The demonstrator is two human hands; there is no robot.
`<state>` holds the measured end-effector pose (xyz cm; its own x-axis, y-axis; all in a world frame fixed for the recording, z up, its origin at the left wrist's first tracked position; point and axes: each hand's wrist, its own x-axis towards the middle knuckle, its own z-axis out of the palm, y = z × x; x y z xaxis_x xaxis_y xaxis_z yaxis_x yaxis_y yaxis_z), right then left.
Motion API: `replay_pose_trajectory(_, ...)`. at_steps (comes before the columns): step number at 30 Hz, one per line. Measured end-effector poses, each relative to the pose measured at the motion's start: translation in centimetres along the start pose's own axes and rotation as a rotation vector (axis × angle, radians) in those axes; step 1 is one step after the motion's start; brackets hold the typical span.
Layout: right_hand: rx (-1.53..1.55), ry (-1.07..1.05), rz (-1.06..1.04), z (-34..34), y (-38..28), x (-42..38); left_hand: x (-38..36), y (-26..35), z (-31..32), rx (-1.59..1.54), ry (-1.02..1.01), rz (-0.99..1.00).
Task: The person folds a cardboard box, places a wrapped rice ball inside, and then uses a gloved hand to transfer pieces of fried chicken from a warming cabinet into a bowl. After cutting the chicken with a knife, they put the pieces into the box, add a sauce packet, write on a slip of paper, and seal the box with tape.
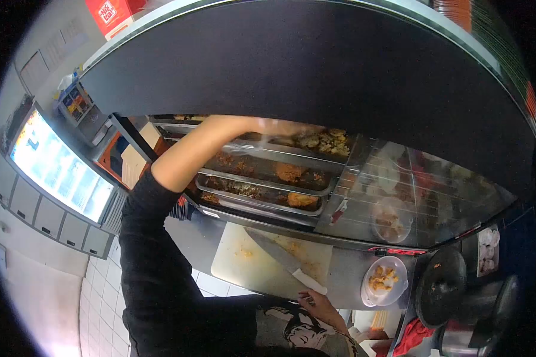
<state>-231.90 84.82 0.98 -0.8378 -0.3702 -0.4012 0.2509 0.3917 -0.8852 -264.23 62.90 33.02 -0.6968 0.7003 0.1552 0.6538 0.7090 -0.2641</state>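
Note:
My left hand [280, 126] reaches deep into a heated display case, its bare forearm stretched over the metal trays [262, 202]. The hand is blurred at the top tray, beside pieces of fried chicken [321, 141]; whether it holds one is unclear. More breaded pieces [290, 172] lie in the trays below. My right hand [318, 304] grips the white handle of a large knife [280, 254]. The blade lies across a white cutting board [244, 268] strewn with crumbs.
A clear bowl of fried bits [384, 279] stands on the steel counter right of the board, next to a round black lid [441, 285]. The case's glass front [411, 196] and dark hood [292, 65] fill the top. A lit screen [59, 169] hangs at left.

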Motion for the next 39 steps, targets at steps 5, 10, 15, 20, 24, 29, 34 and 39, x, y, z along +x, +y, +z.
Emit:
replay_pose_trajectory(5, 0.022, 0.046, -0.030, -0.5, -0.4, -0.5, -4.3, -0.1, -1.3, -0.027, 0.336, 0.238)
replay_pose_trajectory(10, 0.017, 0.100, 0.004, -0.4, -0.2, -1.0, -8.9, 4.1, -3.9, -0.227, 0.244, -0.266)
replay_pose_trajectory(15, -0.009, 0.143, -0.054, -0.2, 1.2, -1.3, -11.4, 8.8, 3.3, -0.406, 1.011, -0.106)
replay_pose_trajectory(20, 0.028, 0.233, -0.029, -0.3, 0.6, -2.7, -8.4, 21.4, 7.5, -0.902, 0.479, 0.189)
replay_pose_trajectory(24, 0.006, 0.361, -0.103, 1.0, 1.6, -2.9, -3.9, 33.9, 14.1, -1.314, 0.378, 0.356)
replay_pose_trajectory(29, -0.035, 0.434, -0.122, 1.5, 2.9, -3.5, -0.2, 41.0, 17.6, -1.056, -0.099, 0.513)
replay_pose_trajectory(34, -0.013, 0.552, -0.091, 1.6, 2.7, -4.7, 0.2, 37.8, 12.2, -1.047, 0.241, 0.408)
replay_pose_trajectory(39, 0.031, 0.574, -0.111, 1.2, 3.0, -5.4, -1.8, 23.9, 4.1, -0.520, 1.355, 0.042)
